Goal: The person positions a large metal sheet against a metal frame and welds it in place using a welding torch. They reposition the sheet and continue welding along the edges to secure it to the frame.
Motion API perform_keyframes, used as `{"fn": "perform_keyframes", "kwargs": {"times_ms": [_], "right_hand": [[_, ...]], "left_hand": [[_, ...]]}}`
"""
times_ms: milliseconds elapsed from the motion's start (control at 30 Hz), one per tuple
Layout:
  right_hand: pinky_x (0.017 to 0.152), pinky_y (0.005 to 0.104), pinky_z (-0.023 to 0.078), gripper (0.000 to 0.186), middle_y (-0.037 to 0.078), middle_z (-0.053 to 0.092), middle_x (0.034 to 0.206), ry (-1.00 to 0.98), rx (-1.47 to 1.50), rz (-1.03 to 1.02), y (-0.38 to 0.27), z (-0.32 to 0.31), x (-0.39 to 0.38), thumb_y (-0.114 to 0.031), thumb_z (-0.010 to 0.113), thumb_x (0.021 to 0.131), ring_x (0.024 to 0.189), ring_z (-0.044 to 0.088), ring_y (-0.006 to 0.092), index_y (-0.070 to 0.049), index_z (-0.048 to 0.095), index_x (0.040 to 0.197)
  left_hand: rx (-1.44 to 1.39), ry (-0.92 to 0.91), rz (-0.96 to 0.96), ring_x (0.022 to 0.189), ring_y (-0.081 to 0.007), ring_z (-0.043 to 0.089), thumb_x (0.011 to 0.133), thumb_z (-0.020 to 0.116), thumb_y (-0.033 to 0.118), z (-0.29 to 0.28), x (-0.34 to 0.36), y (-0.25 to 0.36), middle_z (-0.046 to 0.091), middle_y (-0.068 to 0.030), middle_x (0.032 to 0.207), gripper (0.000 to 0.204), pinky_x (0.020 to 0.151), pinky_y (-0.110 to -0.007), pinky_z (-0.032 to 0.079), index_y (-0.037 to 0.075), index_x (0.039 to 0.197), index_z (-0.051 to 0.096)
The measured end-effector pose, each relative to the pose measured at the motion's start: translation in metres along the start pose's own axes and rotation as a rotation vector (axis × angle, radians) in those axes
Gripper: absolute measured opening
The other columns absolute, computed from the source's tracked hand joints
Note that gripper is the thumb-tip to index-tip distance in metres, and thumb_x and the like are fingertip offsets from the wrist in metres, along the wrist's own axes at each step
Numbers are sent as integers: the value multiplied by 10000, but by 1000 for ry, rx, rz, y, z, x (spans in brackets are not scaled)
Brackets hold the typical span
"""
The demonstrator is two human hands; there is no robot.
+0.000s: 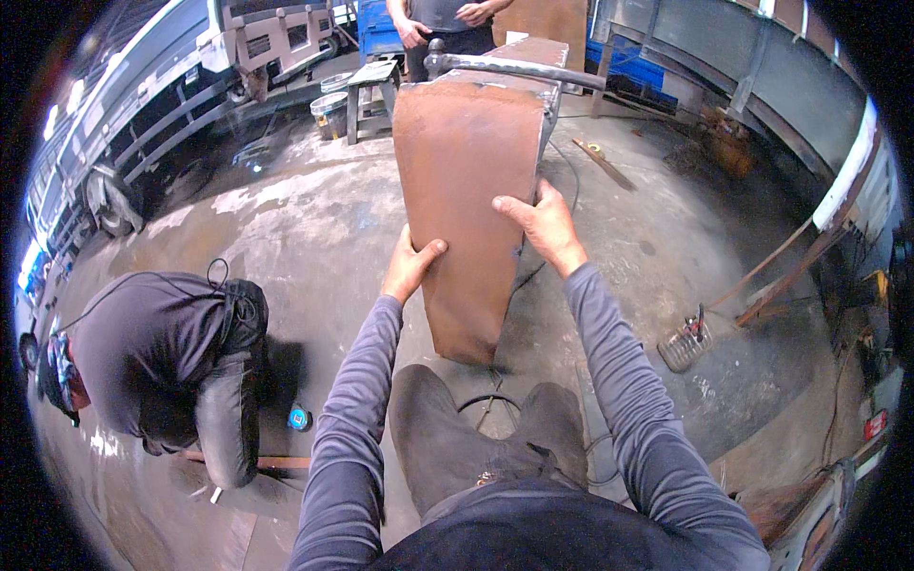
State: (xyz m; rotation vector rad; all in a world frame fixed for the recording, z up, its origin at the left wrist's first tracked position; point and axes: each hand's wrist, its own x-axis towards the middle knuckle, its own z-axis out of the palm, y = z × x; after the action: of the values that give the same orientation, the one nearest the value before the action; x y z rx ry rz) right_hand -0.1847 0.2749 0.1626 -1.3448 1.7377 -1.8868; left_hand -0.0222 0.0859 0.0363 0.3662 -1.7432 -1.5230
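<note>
A long, tapered rusty brown steel panel (468, 171) stands in front of me between my knees, reaching down near the floor. My left hand (414, 262) grips its left edge, fingers curled behind and thumb on the face. Higher up, my right hand (541, 224) holds the right edge in the same way. A dark metal bar (562, 74) with a knobbed end lies across the top of the panel, and more of the rusty piece extends behind it. Cables lie on the floor beside and below it.
Co-workers: one crouched at left (157, 352), one standing behind the panel (447, 29). Also around: stool (369, 84), buckets (328, 114), vehicle frame (152, 114), grey steel structure (781, 86), blue tape measure (299, 417), wire-like metal object (684, 347), wooden strip (605, 167).
</note>
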Motion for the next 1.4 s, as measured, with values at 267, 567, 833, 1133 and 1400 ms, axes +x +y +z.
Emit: {"fn": "perform_keyframes", "kwargs": {"times_ms": [267,567,833,1133,1400], "right_hand": [[910,361,532,541,159,717,1107,16,-46,-19,-4,-2,-2,-287,818,807,993,686,231,44,631,1193],[915,382,531,571,196,722,1114,3,-142,-13,-8,-2,-5,-315,795,802,1021,704,283,22,624,1231],[950,403,517,636,232,705,1150,14,-99,-41,-6,-2,-6,-341,804,778,1073,690,335,30,605,1254],[952,351,513,590,161,683,1211,-193,-106,-116,8,-29,9,-221,767,840,1105,648,222,34,558,1330],[707,336,524,649,136,696,985,66,-455,-50,9,-113,107,-59,600,822,805,651,172,-77,475,1459]], "left_hand": [[53,5,-33,1205,-255,582,822,802,465,4,-3,6,618,-161,1297,839,1044,-396,445,0,1423,444],[56,22,35,1179,-248,579,804,807,535,2,-5,1,615,-146,1270,872,1032,-381,443,-4,1396,460],[97,25,21,1183,-240,559,867,758,429,3,-7,4,617,-131,1262,727,1048,-385,415,-11,1377,486],[97,10,20,1209,-238,542,884,733,413,3,-6,1,601,-125,1297,694,1075,-391,385,-1,1383,486],[82,9,37,1153,-239,582,811,805,491,6,-3,1,617,-137,1258,822,1024,-387,447,-7,1376,476]]}}
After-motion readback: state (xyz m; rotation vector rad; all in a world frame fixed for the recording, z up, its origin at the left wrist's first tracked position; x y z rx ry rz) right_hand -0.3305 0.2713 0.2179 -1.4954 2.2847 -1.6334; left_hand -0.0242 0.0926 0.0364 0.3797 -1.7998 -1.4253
